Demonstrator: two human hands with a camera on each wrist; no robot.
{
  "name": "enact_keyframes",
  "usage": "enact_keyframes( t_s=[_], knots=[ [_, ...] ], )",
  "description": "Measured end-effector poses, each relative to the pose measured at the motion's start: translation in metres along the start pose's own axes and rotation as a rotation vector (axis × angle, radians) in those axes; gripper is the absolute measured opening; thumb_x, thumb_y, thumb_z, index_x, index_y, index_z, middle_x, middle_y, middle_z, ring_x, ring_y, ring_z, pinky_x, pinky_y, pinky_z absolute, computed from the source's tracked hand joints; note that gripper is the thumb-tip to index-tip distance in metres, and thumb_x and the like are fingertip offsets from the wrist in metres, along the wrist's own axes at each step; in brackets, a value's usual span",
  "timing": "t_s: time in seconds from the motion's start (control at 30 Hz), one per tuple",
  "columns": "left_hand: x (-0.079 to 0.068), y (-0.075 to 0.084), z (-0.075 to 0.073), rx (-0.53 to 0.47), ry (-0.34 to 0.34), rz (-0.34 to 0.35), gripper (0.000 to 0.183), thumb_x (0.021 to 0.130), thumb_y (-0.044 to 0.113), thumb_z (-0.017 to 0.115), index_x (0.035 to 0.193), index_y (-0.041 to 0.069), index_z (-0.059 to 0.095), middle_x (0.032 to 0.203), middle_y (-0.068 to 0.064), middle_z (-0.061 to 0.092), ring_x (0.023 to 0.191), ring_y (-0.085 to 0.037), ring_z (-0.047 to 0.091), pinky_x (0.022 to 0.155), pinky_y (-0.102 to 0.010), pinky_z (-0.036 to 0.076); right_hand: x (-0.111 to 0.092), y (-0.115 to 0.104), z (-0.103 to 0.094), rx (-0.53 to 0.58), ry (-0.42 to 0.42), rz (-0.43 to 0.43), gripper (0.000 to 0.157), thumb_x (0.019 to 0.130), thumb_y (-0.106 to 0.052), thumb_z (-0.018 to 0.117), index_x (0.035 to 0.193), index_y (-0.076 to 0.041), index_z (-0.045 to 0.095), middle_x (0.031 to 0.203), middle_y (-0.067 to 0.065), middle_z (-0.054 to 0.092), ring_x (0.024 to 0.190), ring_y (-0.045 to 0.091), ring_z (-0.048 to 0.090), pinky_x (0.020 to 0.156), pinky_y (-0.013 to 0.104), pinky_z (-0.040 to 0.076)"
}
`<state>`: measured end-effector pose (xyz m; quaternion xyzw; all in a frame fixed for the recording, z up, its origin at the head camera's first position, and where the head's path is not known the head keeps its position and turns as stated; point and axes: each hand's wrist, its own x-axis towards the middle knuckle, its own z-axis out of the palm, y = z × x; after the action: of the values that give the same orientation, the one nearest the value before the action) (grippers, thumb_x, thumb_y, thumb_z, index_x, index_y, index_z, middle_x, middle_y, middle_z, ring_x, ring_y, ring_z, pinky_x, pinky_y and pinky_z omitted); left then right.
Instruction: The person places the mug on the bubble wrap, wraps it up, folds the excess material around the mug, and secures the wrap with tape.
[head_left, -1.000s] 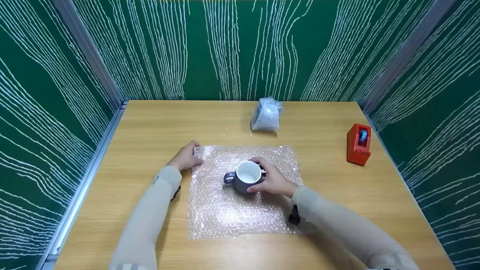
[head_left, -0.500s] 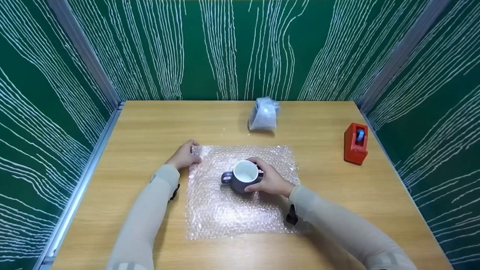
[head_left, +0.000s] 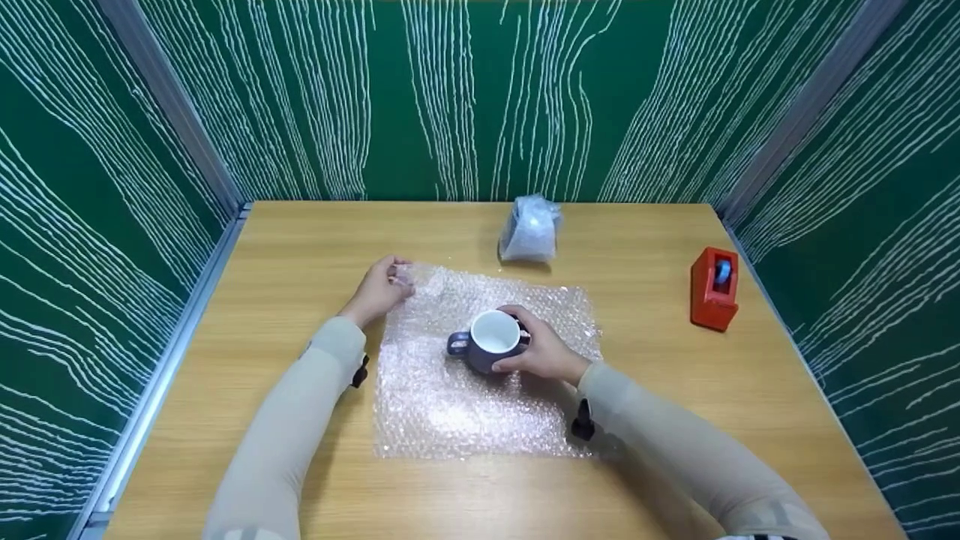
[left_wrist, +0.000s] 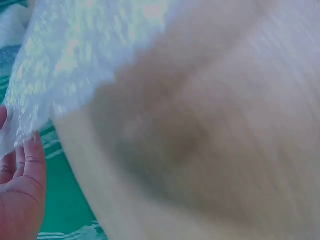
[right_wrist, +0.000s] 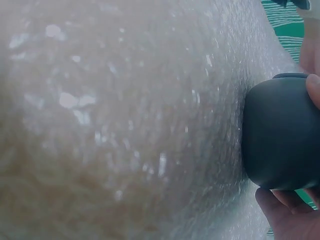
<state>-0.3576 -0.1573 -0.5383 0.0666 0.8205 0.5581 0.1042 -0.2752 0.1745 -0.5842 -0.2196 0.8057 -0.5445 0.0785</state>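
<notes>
A sheet of bubble wrap [head_left: 442,420] lies on the wooden table, its far left corner lifted. My left hand [head_left: 377,292] pinches that corner between thumb and fingers; the left wrist view shows the raised sheet [left_wrist: 85,45] hanging from the fingers. Near the middle of the sheet stands an upright mug [head_left: 480,361], dark grey outside and white inside, with a handle pointing left. From the right side, my right hand [head_left: 546,349] grips the mug, thumb toward me and fingers round the far side. In the right wrist view, the dark mug wall [right_wrist: 280,135] meets the wrap.
Behind the sheet stands a bundle wrapped in bubble wrap [head_left: 529,231]. A red tape dispenser [head_left: 712,292] with a blue roll is near the table's right edge. Green panels with white lines [head_left: 420,97] enclose the table [head_left: 330,232] at the back and sides.
My left hand has moved up and away from me, raising the wrap's far left corner. The sheet and mug have shifted slightly away from me, with the right hand still holding the mug.
</notes>
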Motion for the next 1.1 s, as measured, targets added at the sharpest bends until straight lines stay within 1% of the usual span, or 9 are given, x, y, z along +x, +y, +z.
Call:
enact_keyframes(
  t_s=[0.17,0.3,0.43,0.53,0.7,0.8,0.87,0.93,1.1],
  knots=[
    [-0.001,0.017,0.006,-0.05,0.02,0.029,0.047,0.101,-0.005,0.067,0.146,0.002,0.056,0.114,-0.011,0.065,0.096,-0.018,0.064,0.076,-0.025,0.059,0.005,0.0,-0.002,-0.005,0.016,-0.001,0.093,0.071,-0.003,0.1,0.15,-0.002,0.052,0.144,0.022,0.064,0.13,0.043,0.065,0.116,0.058,0.051],
    [-0.004,0.029,0.011,-0.051,0.02,0.076,0.042,0.1,-0.006,0.068,0.141,-0.001,0.058,0.115,-0.015,0.069,0.096,-0.018,0.067,0.076,-0.025,0.061,0.007,-0.001,-0.003,0.003,0.019,0.006,0.094,0.071,-0.001,0.1,0.151,-0.001,0.051,0.145,0.022,0.063,0.131,0.042,0.065,0.115,0.054,0.054],
    [-0.008,0.039,0.017,-0.049,0.009,0.113,0.039,0.101,-0.006,0.069,0.138,-0.002,0.061,0.115,-0.016,0.071,0.096,-0.018,0.068,0.078,-0.025,0.062,0.011,0.001,-0.005,0.019,0.02,0.006,0.093,0.071,0.001,0.099,0.151,-0.001,0.052,0.145,0.022,0.062,0.131,0.042,0.064,0.114,0.053,0.055],
    [-0.01,0.044,0.022,-0.053,0.001,0.144,0.036,0.1,-0.005,0.069,0.136,-0.004,0.063,0.113,-0.014,0.07,0.095,-0.017,0.067,0.079,-0.024,0.061,0.013,0.002,-0.006,0.03,0.023,0.009,0.092,0.072,0.001,0.098,0.152,-0.001,0.051,0.146,0.023,0.061,0.132,0.043,0.064,0.113,0.053,0.055],
    [-0.012,0.049,0.032,-0.055,-0.017,0.222,0.034,0.098,-0.007,0.07,0.131,-0.008,0.065,0.106,-0.01,0.067,0.09,-0.015,0.064,0.075,-0.021,0.059,0.015,0.002,-0.006,0.049,0.032,0.052,0.094,0.071,0.003,0.098,0.153,-0.002,0.051,0.146,0.022,0.06,0.132,0.04,0.063,0.113,0.047,0.057],
    [-0.013,0.053,0.039,-0.052,-0.037,0.263,0.032,0.098,-0.008,0.07,0.13,-0.007,0.068,0.103,-0.01,0.067,0.089,-0.014,0.064,0.074,-0.021,0.058,0.016,0.002,-0.006,0.047,0.037,0.064,0.094,0.072,0.003,0.098,0.153,-0.002,0.05,0.145,0.022,0.061,0.131,0.038,0.063,0.112,0.046,0.057],
    [-0.015,0.055,0.043,-0.04,-0.052,0.28,0.031,0.098,-0.007,0.07,0.128,-0.005,0.07,0.104,-0.011,0.068,0.091,-0.014,0.064,0.075,-0.021,0.058,0.016,0.002,-0.006,0.051,0.038,0.066,0.094,0.072,0.002,0.098,0.153,-0.001,0.05,0.145,0.022,0.061,0.131,0.037,0.063,0.113,0.046,0.056],
    [-0.017,0.058,0.047,-0.017,-0.063,0.297,0.031,0.098,-0.006,0.071,0.129,-0.004,0.071,0.106,-0.013,0.07,0.095,-0.014,0.065,0.081,-0.023,0.058,0.016,0.002,-0.006,0.052,0.038,0.065,0.093,0.073,0.001,0.098,0.153,0.0,0.05,0.146,0.021,0.061,0.132,0.037,0.063,0.114,0.048,0.055],
    [-0.026,0.064,0.058,0.043,-0.098,0.316,0.031,0.101,-0.001,0.071,0.132,0.0,0.073,0.112,-0.014,0.073,0.102,-0.016,0.065,0.094,-0.03,0.057,0.017,0.001,-0.007,0.014,0.032,0.058,0.094,0.074,-0.004,0.099,0.154,0.0,0.05,0.146,0.02,0.063,0.135,0.036,0.062,0.119,0.051,0.05]
  ],
)
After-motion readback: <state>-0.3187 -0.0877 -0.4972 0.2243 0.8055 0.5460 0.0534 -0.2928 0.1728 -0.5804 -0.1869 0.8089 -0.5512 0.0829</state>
